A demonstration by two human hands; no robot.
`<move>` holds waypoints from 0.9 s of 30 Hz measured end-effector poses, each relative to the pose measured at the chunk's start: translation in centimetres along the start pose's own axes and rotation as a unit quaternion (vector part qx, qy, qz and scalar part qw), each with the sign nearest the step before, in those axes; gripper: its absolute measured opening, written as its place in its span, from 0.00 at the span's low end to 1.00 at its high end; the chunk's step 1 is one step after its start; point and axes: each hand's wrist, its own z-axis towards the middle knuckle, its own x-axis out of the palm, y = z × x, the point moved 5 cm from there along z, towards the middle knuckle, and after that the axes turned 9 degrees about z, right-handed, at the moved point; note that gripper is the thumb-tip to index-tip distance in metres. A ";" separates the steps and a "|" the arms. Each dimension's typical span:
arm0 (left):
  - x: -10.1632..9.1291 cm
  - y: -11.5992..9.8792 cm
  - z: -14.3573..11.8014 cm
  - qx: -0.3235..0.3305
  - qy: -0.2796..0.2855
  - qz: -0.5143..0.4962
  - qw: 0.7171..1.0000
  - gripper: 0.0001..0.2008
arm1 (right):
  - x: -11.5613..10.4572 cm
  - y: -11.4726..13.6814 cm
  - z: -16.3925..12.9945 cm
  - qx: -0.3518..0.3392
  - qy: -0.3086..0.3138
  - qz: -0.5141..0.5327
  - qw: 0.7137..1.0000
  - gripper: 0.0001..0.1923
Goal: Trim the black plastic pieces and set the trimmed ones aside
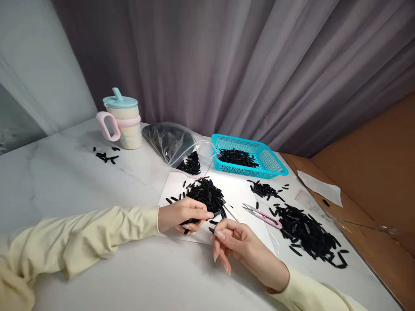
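Note:
My left hand (188,214) is closed around several small black strips, whose ends stick out below its fingers. Between the thumb and forefinger of my right hand (236,242) a single small black strip (212,230) is pinched; the other fingers curl loosely. Just behind both hands, a heap of black strips (207,192) lies on a white sheet (240,188). What exactly these strips are I cannot tell. Pink-handled thread snips (264,216) rest to the right of my right hand, beside a larger pile of black strips (308,235).
A blue basket (269,160) holding black strips stands at the back, next to a clear zip bag (175,142) of them. At the back left is a lidded cup (128,129) with a pink handle, near a few loose strips (108,158). A white paper piece (319,188) lies right.

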 end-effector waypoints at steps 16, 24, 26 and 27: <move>1.2 0.3 -0.9 0.005 0.006 0.196 0.981 0.20 | 0.5 0.5 -0.5 -0.013 -0.006 -0.018 1.000 0.12; 0.8 -0.2 -0.5 0.006 -0.013 0.161 0.987 0.21 | 0.2 0.3 -0.6 0.008 -0.019 -0.007 1.000 0.13; 0.7 -0.1 -0.5 0.002 -0.009 0.133 0.991 0.21 | 0.1 0.2 -0.6 0.013 -0.024 -0.022 0.999 0.14; 0.7 -0.1 -0.4 0.003 -0.006 0.123 0.992 0.21 | 0.1 0.2 -0.6 0.017 -0.020 -0.029 0.999 0.14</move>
